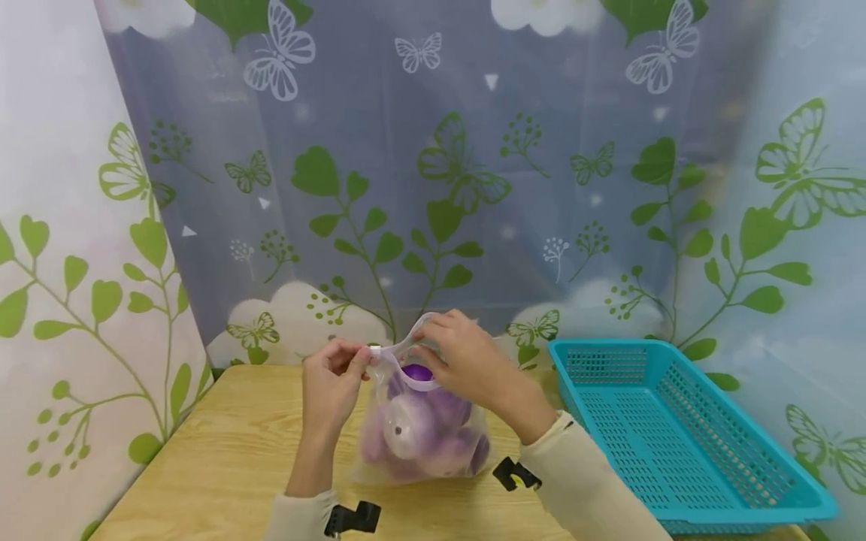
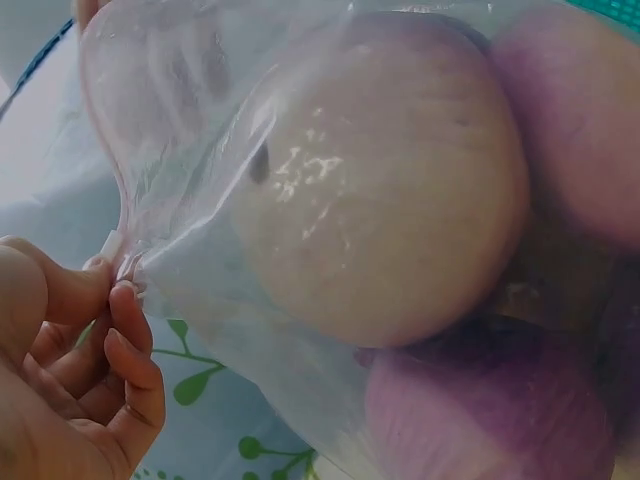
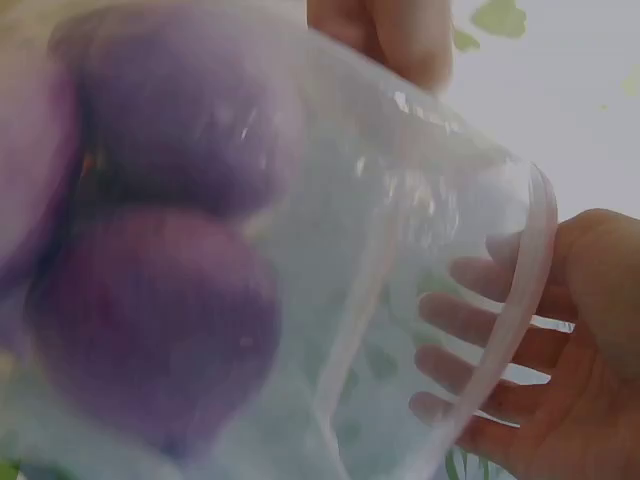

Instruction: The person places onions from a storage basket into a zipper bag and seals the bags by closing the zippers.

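Observation:
A clear zip bag [image 1: 433,466] stands on the table, full of several round purple-and-white vegetables [image 1: 409,427] that look like onions; their exact kind is unclear through the film. One pale one [image 2: 390,190] has a dark spot. At the bag's top left corner, my left hand [image 1: 336,379] pinches the white slider [image 1: 376,351] between thumb and fingertips. My right hand [image 1: 467,361] is at the parted mouth, touching the pinkish rim [image 3: 525,290]. Through the film, its fingers [image 3: 460,320] look spread and fairly straight. A deep purple piece [image 1: 417,372] shows through the mouth.
A turquoise plastic basket [image 1: 666,443] with slotted sides stands on the right. The wooden table [image 1: 223,451] meets a curtain [image 1: 406,225] printed with leaves and butterflies at the back. Black mounts [image 1: 355,518] sit on both wrists.

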Demonstrator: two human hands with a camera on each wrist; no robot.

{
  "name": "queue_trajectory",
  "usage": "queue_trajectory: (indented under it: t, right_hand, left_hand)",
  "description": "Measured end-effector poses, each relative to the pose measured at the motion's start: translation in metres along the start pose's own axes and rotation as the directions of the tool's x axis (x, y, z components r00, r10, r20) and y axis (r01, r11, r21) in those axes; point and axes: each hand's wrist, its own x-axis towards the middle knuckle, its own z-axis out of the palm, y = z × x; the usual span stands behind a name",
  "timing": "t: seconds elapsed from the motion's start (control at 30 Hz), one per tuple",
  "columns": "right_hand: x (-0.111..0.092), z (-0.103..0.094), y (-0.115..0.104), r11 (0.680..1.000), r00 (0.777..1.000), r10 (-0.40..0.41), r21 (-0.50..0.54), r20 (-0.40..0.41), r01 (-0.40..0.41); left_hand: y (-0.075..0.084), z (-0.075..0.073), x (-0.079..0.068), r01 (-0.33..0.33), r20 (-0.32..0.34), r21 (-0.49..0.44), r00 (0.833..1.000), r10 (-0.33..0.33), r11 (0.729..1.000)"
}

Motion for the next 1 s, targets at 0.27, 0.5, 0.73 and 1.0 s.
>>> queue_trajectory:
  t: [0.27,0.5,0.73,1.0]
  right_hand:
    - [0.029,0.010,-0.021,0.999,0.973,-0.034,0.012,0.228,0.032]
    - [0.046,0.008,-0.033,0.998,0.944,0.034,-0.066,0.329,-0.013]
    - [0.057,0.015,-0.030,0.987,0.932,0.124,-0.142,0.339,-0.080]
    - [0.061,0.012,-0.026,0.983,0.933,0.063,-0.182,0.356,0.003]
  left_hand:
    - [0.002,-0.003,-0.002,-0.025,-0.006,0.023,1.000,0.025,0.999]
    - [0.005,-0.004,-0.001,-0.038,-0.020,0.037,0.999,0.038,0.999]
    - [0.006,-0.005,-0.002,-0.025,-0.019,0.084,0.999,0.026,0.996]
    - [0.013,-0.002,-0.006,-0.042,-0.057,0.139,0.997,0.050,0.989]
